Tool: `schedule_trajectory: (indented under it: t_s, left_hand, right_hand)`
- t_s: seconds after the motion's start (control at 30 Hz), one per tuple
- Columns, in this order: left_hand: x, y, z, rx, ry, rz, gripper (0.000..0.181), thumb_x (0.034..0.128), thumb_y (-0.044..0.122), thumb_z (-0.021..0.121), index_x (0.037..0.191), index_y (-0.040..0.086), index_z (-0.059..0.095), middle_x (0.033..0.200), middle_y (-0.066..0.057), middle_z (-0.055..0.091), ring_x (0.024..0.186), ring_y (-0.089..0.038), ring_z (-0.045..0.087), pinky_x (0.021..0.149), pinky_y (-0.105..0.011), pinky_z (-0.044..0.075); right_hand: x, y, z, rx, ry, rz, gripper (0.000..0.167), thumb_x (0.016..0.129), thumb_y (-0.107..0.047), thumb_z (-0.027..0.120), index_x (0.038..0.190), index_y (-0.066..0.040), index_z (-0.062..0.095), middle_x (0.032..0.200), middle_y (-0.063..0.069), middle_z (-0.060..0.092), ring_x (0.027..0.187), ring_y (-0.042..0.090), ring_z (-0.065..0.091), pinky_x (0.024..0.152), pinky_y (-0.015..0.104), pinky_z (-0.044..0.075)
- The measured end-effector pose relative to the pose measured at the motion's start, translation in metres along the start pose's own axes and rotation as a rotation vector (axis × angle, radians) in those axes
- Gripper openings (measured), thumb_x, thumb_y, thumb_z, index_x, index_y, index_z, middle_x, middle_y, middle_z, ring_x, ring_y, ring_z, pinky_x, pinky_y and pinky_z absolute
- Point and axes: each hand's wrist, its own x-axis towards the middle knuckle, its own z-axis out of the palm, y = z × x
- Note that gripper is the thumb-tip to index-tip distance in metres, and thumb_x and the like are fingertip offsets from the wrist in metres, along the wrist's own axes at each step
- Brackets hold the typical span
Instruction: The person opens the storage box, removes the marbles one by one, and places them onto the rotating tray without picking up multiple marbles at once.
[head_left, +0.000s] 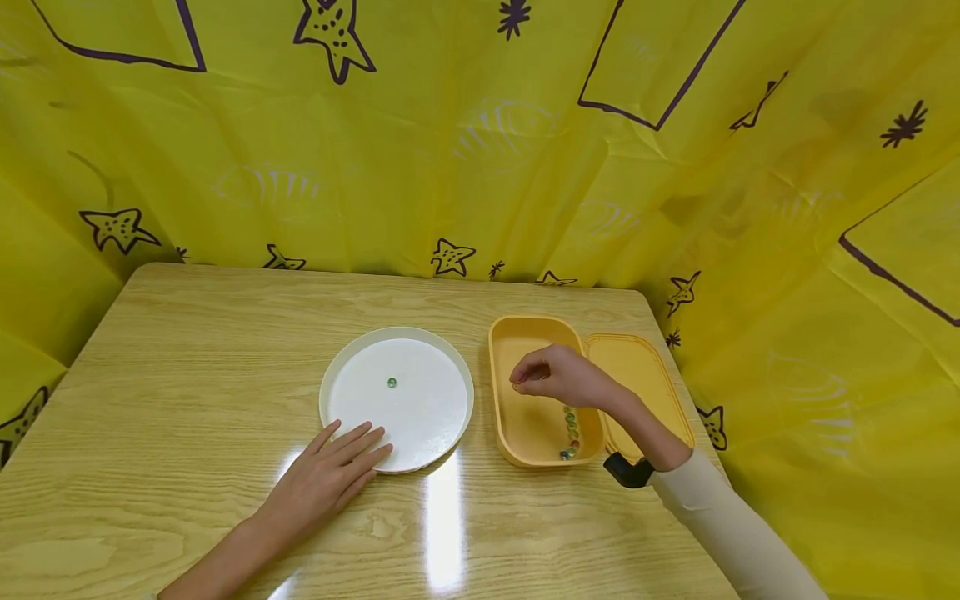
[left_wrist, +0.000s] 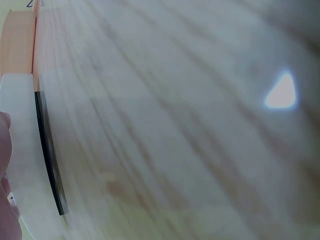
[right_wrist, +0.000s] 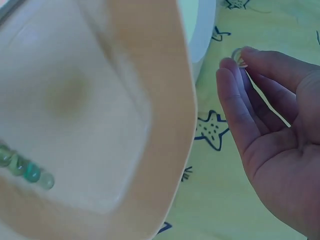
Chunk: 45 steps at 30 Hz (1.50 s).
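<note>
My right hand (head_left: 562, 377) is over the orange plastic box, pinching a small glass marble (right_wrist: 239, 58) between thumb and fingertips. Below it, the open box (head_left: 525, 429) holds a row of several marbles (head_left: 572, 429) along its right side. In the right wrist view more marbles (right_wrist: 32, 172) line the box wall. My left hand (head_left: 333, 475) rests with spread, straight fingers on the near left rim of a round white tray (head_left: 435, 417). One green marble (head_left: 392, 382) lies on that tray. The left wrist view shows only part of my fingers (left_wrist: 4, 145) beside the tray's side.
The box's orange lid (head_left: 637, 375) lies flipped open to the right, at the table's right edge. A wooden table (head_left: 210, 358) carries everything. Behind and to the right hangs a yellow curtain (head_left: 420, 167) with star drawings.
</note>
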Motion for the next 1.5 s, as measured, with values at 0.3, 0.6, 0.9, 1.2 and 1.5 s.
schedule_trajectory:
  t_s: [0.3, 0.6, 0.9, 1.2, 1.5]
  left_hand:
    - [0.001, 0.001, -0.001, 0.004, -0.004, 0.001, 0.051, 0.1116, 0.035, 0.026, 0.129, 0.012, 0.068, 0.134, -0.010, 0.063, 0.126, -0.028, 0.056, 0.106, -0.053, 0.037]
    - [0.001, 0.001, -0.002, -0.014, 0.019, 0.002, 0.051, 0.1116, 0.035, 0.027, 0.127, 0.010, 0.068, 0.132, -0.012, 0.063, 0.124, -0.030, 0.057, 0.106, -0.054, 0.037]
    - [0.001, 0.001, -0.002, -0.020, 0.016, 0.004, 0.050, 0.1115, 0.035, 0.028, 0.129, 0.010, 0.067, 0.133, -0.011, 0.063, 0.125, -0.030, 0.056, 0.105, -0.055, 0.037]
    - [0.002, 0.000, -0.001, -0.022, 0.036, 0.013, 0.050, 0.1117, 0.035, 0.027, 0.128, 0.010, 0.067, 0.132, -0.012, 0.063, 0.124, -0.030, 0.057, 0.102, -0.057, 0.040]
    - [0.002, 0.001, -0.001, -0.011, 0.033, 0.010, 0.051, 0.1117, 0.035, 0.026, 0.127, 0.010, 0.068, 0.132, -0.011, 0.064, 0.123, -0.030, 0.058, 0.103, -0.055, 0.039]
  right_hand:
    - [0.022, -0.017, 0.002, -0.003, 0.097, -0.011, 0.012, 0.093, -0.007, 0.071, 0.103, -0.001, 0.075, 0.097, 0.002, 0.073, 0.089, 0.017, 0.069, 0.079, 0.030, 0.057]
    - [0.051, -0.032, 0.013, -0.019, 0.111, -0.024, 0.011, 0.093, -0.009, 0.071, 0.102, -0.004, 0.076, 0.096, 0.000, 0.072, 0.087, 0.013, 0.067, 0.078, 0.029, 0.056]
    - [0.085, -0.034, 0.035, 0.062, 0.078, -0.030, 0.009, 0.091, -0.005, 0.073, 0.099, -0.001, 0.075, 0.092, 0.003, 0.073, 0.083, 0.013, 0.067, 0.075, 0.026, 0.056]
    - [0.109, -0.038, 0.055, 0.060, 0.064, 0.011, 0.010, 0.090, -0.006, 0.074, 0.099, -0.002, 0.076, 0.092, 0.003, 0.072, 0.084, 0.012, 0.066, 0.075, 0.023, 0.055]
    - [0.129, -0.038, 0.073, 0.031, 0.036, 0.065, 0.010, 0.088, -0.004, 0.076, 0.097, -0.001, 0.076, 0.088, 0.004, 0.072, 0.080, 0.011, 0.064, 0.070, 0.019, 0.053]
